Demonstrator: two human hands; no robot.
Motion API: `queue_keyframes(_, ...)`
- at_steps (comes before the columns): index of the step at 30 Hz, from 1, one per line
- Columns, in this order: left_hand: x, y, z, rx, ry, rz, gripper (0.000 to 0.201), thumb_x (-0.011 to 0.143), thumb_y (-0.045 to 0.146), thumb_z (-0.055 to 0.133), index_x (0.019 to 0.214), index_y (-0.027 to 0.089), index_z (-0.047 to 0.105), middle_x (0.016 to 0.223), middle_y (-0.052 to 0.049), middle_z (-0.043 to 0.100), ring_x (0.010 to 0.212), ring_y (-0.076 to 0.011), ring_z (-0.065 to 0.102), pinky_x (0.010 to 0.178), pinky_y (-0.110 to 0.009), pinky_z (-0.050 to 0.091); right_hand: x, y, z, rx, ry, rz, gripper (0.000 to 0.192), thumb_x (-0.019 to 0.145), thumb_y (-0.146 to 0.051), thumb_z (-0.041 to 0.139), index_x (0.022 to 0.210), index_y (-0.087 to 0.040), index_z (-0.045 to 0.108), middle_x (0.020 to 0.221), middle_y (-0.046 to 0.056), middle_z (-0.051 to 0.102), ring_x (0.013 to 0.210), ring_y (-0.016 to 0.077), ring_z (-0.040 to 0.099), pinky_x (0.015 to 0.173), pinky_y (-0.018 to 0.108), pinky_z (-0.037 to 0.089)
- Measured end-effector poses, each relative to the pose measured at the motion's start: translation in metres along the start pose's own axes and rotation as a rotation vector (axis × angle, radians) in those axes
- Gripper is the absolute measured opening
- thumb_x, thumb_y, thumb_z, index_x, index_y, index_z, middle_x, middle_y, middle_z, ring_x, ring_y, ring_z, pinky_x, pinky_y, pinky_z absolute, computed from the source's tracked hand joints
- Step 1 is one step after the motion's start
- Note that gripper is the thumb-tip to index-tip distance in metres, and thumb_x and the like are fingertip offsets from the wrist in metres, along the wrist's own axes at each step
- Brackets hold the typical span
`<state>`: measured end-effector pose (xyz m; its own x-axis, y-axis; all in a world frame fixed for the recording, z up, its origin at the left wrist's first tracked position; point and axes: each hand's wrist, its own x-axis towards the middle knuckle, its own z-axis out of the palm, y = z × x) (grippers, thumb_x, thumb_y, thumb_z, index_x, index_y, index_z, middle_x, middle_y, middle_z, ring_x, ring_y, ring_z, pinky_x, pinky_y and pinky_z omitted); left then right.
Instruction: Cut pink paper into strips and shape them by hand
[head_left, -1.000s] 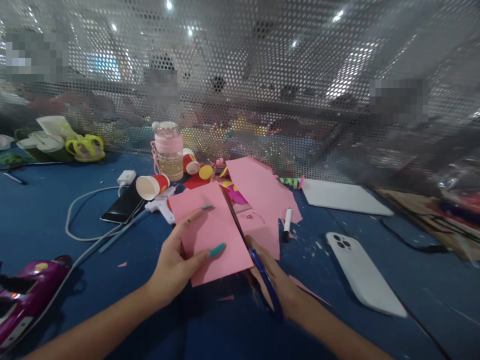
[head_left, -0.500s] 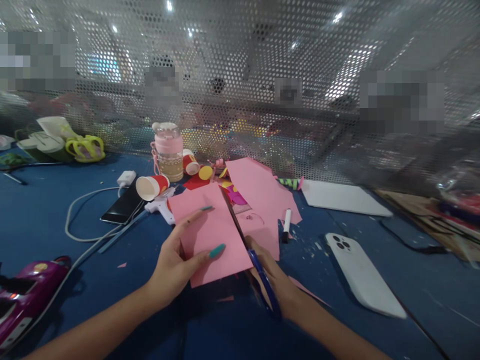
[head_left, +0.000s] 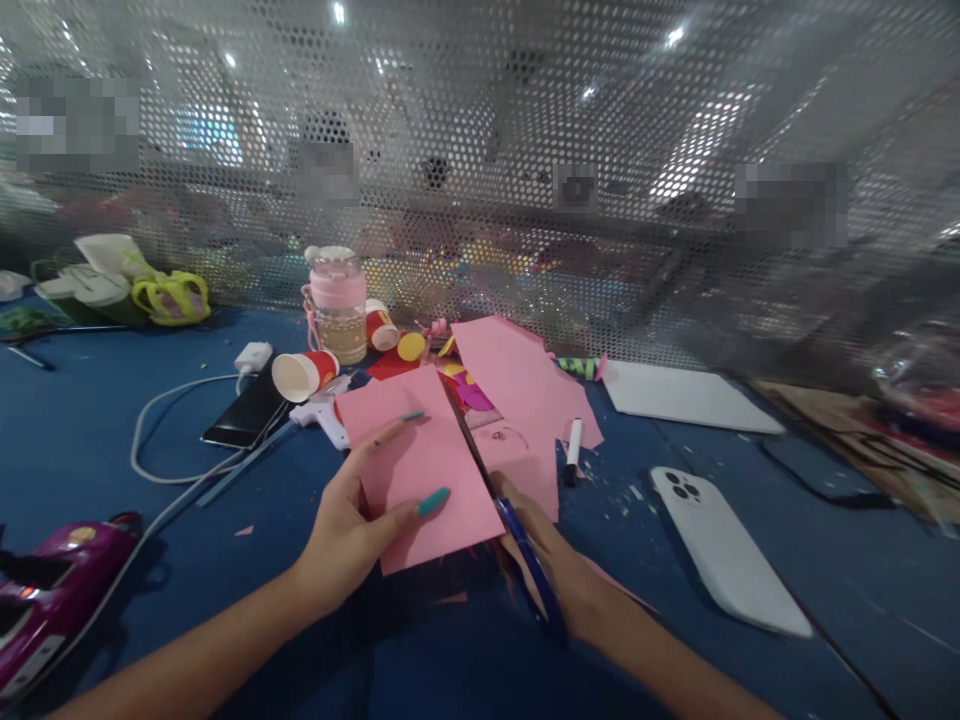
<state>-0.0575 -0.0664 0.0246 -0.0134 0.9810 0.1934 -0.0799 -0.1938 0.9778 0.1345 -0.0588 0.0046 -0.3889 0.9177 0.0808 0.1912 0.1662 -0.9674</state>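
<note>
My left hand [head_left: 352, 530] holds a pink paper sheet [head_left: 420, 465] above the blue table [head_left: 112, 470], thumb on top and fingers spread along its left edge. My right hand [head_left: 551, 570] grips blue-handled scissors [head_left: 525, 560]. Their dark blades [head_left: 469, 445] run along the sheet's right edge, pointing away from me. A second, larger pink sheet [head_left: 517, 385] lies just beyond, partly under the blades.
A white phone [head_left: 724, 545] lies face down at right, a marker [head_left: 574, 445] beside the pink sheets. Red paper cups [head_left: 304, 372], a pink bottle [head_left: 337, 305], a dark phone [head_left: 244, 412] with white cable, a glue gun [head_left: 322, 412], a purple tool [head_left: 52, 590] and a perforated screen [head_left: 525, 180] surround me.
</note>
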Motion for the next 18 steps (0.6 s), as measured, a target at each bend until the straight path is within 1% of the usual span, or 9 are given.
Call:
queue_keyframes(3,0.000,-0.001,0.000,0.001,0.007,-0.004,0.060,0.066,0.022,0.071,0.121,0.024,0.047,0.132,-0.006,0.046,0.123,-0.0265,0.041,0.097,-0.040,0.044,0.001,-0.008,0.000,0.021,-0.005,0.018,0.031,0.080,-0.045,0.043,0.098,-0.022,0.054,0.088,0.006,0.061,0.076,0.0179,0.058,0.070,0.030,0.052)
queue_keyframes(7,0.000,-0.001,0.000,0.012,0.006,0.018,0.059,0.066,0.022,0.070,0.120,0.024,0.048,0.132,-0.006,0.046,0.123,-0.0271,0.041,0.097,-0.041,0.043,0.004,-0.014,0.001,0.030,-0.015,0.008,0.028,0.080,-0.044,0.043,0.092,-0.021,0.053,0.090,0.006,0.061,0.081,0.0183,0.057,0.072,0.029,0.051)
queue_keyframes(10,0.000,-0.003,-0.001,0.017,0.002,0.012,0.060,0.066,0.022,0.070,0.122,0.024,0.047,0.133,-0.007,0.045,0.123,-0.0276,0.041,0.096,-0.041,0.044,0.006,-0.013,0.001,0.056,-0.031,0.015,0.027,0.080,-0.045,0.040,0.089,-0.021,0.052,0.087,0.006,0.061,0.080,0.0186,0.057,0.071,0.030,0.050)
queue_keyframes(13,0.000,-0.005,-0.002,0.035,0.002,0.016,0.060,0.067,0.021,0.070,0.121,0.026,0.046,0.134,-0.005,0.044,0.123,-0.0264,0.041,0.099,-0.041,0.042,0.007,-0.011,0.002,0.060,-0.030,0.034,0.027,0.080,-0.046,0.040,0.086,-0.022,0.051,0.083,0.005,0.060,0.076,0.0183,0.057,0.066,0.029,0.051)
queue_keyframes(18,0.000,-0.005,-0.002,0.027,-0.002,0.030,0.059,0.067,0.021,0.070,0.121,0.026,0.046,0.133,-0.004,0.046,0.125,-0.0260,0.038,0.100,-0.042,0.040,0.006,-0.007,0.002,-0.018,-0.003,-0.033,0.024,0.080,-0.044,0.041,0.081,-0.022,0.049,0.080,0.005,0.059,0.073,0.0173,0.056,0.066,0.029,0.050)
